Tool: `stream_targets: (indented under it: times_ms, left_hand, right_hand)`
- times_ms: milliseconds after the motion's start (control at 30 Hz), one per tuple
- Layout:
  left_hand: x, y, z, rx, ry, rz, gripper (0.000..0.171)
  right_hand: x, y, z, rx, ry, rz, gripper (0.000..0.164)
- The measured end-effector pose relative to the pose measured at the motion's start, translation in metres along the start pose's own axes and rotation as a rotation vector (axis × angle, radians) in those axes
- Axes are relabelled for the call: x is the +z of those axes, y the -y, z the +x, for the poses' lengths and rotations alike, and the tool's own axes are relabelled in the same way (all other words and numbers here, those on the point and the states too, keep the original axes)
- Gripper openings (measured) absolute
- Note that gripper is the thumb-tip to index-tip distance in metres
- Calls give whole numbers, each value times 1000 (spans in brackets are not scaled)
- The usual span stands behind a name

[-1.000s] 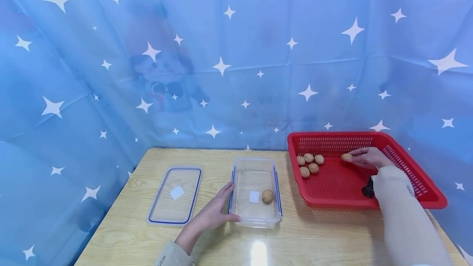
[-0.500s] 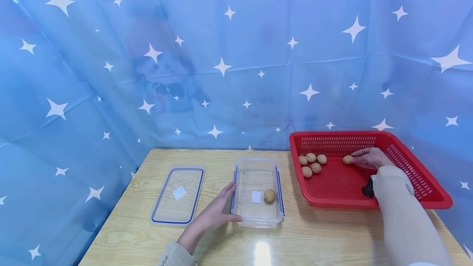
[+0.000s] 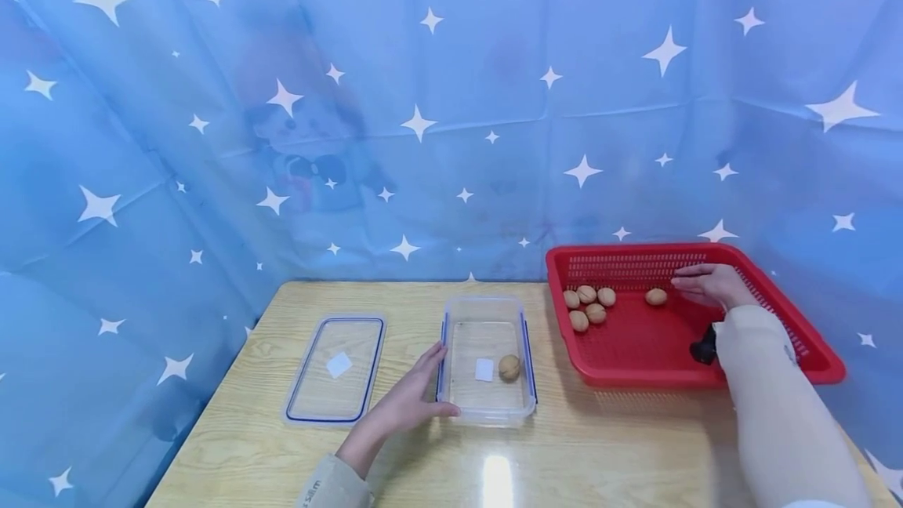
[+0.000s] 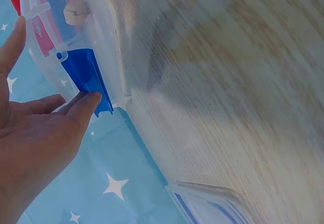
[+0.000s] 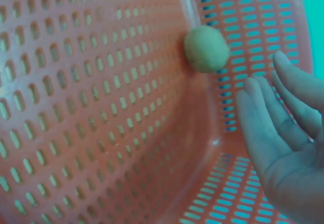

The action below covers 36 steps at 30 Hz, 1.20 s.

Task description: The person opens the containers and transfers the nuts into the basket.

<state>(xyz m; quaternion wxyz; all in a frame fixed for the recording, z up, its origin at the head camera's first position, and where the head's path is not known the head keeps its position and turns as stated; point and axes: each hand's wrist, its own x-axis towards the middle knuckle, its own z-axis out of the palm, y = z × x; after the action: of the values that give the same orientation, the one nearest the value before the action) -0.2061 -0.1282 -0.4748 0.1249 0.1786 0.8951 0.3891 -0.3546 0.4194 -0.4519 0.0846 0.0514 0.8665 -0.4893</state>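
Note:
My left hand (image 3: 409, 403) rests against the left side of a clear plastic food container (image 3: 487, 414), fingers extended and thumb at its near corner. In the left wrist view, fingertips touch the container's blue side latch (image 4: 87, 75). One walnut (image 3: 509, 368) sits inside the container beside a white square label (image 3: 484, 369). My right hand (image 3: 712, 285) is over the right part of a red perforated basket (image 3: 656, 379), fingers extended and holding nothing. Just left of it lies a single walnut (image 3: 656, 297), apart from the fingertips in the right wrist view (image 5: 206, 49).
Several more walnuts (image 3: 596, 313) cluster at the basket's left end. A clear lid with a blue seal (image 3: 337, 371) lies flat on the wooden table (image 3: 423, 469), left of the container. Behind the table hangs a blue curtain (image 3: 451, 179) with white stars.
My right hand has released the lone walnut in the basket and moved slightly up and right from it. The left hand has stayed at the container.

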Motion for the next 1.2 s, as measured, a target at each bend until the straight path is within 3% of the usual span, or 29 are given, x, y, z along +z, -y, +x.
stream_targets:
  times_ms: [133,433,1200]
  left_hand:
    - [-1,-2,0,6,0,6,99]
    - [-4,1,1,-8,-20,-1,99]
    - [-1,2,2,20,-1,22,99]
  right_hand:
    - [-2,13,-6,-30,-2,-30,80]
    - [-3,48,-5,-49,-2,44,77]
    - [22,93,-18,-77,54,131,74]
